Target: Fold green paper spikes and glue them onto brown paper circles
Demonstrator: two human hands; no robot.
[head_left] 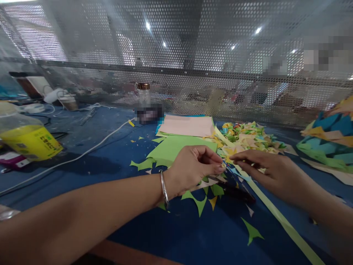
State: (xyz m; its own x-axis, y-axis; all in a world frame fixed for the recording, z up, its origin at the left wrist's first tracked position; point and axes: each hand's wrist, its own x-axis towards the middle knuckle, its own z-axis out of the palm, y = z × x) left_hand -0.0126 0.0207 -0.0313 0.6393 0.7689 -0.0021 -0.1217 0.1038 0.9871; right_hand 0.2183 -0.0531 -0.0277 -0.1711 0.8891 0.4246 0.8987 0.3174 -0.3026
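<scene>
hands pinch paper bit (224, 166) | green sheets (176, 149), scraps pile (248, 138) behind | scissors (234, 191) beneath

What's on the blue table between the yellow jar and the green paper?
In the head view, a white cable crosses the blue table between the yellow jar and the green paper, plus tiny paper bits.

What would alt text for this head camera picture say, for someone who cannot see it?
Two bare hands meet over a blue table: the left hand and right hand pinch a small bit of paper between their fingers. Coloured sheets, green scraps and a long pale strip lie around them; a yellow-labelled jar stands far left.
</scene>
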